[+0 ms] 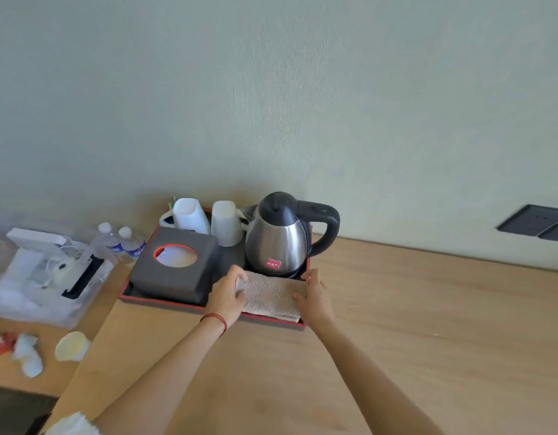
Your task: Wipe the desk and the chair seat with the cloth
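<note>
A folded beige cloth (271, 296) lies across the front right part of a dark tray with a red rim (164, 302) on the wooden desk (397, 324). My left hand (228, 293) grips the cloth's left edge, fingers curled over it. My right hand (315, 296) holds its right edge. Both arms reach forward over the desk. The chair is not in view.
On the tray stand a steel kettle (279, 243), a dark tissue box (177, 265) and two white cups (208, 221). To the left are water bottles (123, 241), a clear plastic box (45, 274), and crumpled paper and a small cup (71, 346) on a lower surface. A wall socket plate (536, 222) sits at right.
</note>
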Demonstrator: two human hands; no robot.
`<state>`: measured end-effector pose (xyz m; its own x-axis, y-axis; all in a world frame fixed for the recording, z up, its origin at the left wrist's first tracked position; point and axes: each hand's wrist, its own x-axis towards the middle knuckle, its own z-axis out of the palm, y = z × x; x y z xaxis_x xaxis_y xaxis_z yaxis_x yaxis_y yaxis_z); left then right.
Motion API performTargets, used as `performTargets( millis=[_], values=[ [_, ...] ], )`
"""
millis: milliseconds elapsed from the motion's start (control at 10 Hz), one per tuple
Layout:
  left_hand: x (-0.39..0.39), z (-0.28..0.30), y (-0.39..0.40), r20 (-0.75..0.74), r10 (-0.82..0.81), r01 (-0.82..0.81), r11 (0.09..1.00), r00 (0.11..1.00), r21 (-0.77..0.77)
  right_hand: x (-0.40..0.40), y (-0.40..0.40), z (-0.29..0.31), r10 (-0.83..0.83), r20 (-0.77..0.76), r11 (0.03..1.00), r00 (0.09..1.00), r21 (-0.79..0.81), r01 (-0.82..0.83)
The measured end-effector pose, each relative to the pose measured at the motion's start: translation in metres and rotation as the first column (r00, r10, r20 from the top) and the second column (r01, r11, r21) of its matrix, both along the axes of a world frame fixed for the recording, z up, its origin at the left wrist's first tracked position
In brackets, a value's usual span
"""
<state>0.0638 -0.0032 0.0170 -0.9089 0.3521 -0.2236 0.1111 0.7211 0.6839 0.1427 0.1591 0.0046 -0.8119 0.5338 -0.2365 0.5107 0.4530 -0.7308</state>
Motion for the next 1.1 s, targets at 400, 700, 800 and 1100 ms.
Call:
performTargets(
  millis=[400, 700, 800, 1100],
  values=[
    [-0.022, -0.023, 0.001, -0.097, -0.183, 0.142, 0.934, 0.978, -0.327, -0.005, -0.015, -0.022, 0.260, 0.246, 0.830, 0.934, 0.437, -0.347],
    [-0.022, -0.025, -0.003, -0.131, -0.262, 0.188, 0.891, 0.956, -0.413, 0.006, -0.018, -0.026, 0.267, 0.149, 0.702, 0.952, 0.647, -0.298],
    [-0.028, -0.026, -0.012, -0.062, -0.176, 0.153, 0.951, 0.983, -0.270, 0.007, -0.014, -0.028, 0.337, 0.174, 0.674, 0.925, 0.642, -0.366],
    [-0.027, -0.018, 0.005, 0.136, -0.006, 0.052, 0.941, 0.991, -0.334, 0.000, -0.008, -0.026, 0.327, 0.183, 0.810, 0.927, 0.452, -0.374]
  ],
)
